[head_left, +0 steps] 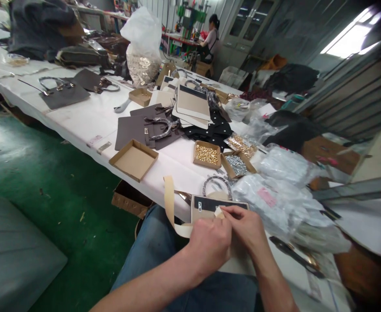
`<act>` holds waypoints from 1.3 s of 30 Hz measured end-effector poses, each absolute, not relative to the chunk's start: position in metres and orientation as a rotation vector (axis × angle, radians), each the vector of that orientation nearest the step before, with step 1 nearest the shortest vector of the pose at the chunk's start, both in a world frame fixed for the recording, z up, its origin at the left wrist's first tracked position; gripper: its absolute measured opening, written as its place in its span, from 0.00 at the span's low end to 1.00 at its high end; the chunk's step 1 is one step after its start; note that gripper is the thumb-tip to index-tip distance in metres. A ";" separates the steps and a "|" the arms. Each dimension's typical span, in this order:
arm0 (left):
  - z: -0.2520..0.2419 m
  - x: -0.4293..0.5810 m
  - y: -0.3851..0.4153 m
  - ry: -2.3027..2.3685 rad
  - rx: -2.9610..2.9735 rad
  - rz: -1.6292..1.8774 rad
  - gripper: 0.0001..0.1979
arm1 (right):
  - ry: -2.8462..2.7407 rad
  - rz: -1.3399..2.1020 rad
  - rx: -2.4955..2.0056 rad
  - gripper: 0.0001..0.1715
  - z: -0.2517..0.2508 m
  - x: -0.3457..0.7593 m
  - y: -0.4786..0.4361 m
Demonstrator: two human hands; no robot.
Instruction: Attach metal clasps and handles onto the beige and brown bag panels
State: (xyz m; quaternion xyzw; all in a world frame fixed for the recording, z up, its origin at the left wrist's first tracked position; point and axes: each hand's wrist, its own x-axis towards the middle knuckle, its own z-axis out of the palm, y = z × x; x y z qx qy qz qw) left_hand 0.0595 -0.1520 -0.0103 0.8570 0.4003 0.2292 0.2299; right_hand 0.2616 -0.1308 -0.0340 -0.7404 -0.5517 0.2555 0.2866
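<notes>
Panel [206, 204], beige with a dark band along its top edge, held upright at the near edge of the surface [89, 117], above the seated person's jeans [164, 251].

Left hand [208, 245]: grip closed, fingers curled around the lower part of the panel. Right hand [247, 227]: thumb and forefinger pinched shut on a small pale tab [219, 212] at the panel's face, other fingers folded. The two hands touch each other.

Strap [169, 195], beige, rises from beneath the left hand and loops up along the near edge, to the left of the panel. A grey ring handle [216, 182] lies just behind the panel.

Further in from the near edge: an open carton tray [133, 160]; to its right, a box of gold studs [206, 154] and, just beside it, a box of silver studs [237, 164]. Clear plastic bags [275, 190] are heaped at the right side of the surface, near the right hand. A dark tool [294, 255] lies to the right of the right forearm; its kind cannot be told.

Mid-surface: flat grey pieces [135, 130], with a stack of beige panels [193, 103] behind them. At the far edge stands a sack [143, 65] of metal parts.

Beyond the surface, another person [211, 39] sits at a machine. Green floor [47, 173] lies to the left.
</notes>
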 end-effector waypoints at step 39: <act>0.024 0.036 -0.118 1.208 1.554 0.853 0.15 | -1.609 0.642 -2.286 0.08 0.009 0.235 -0.107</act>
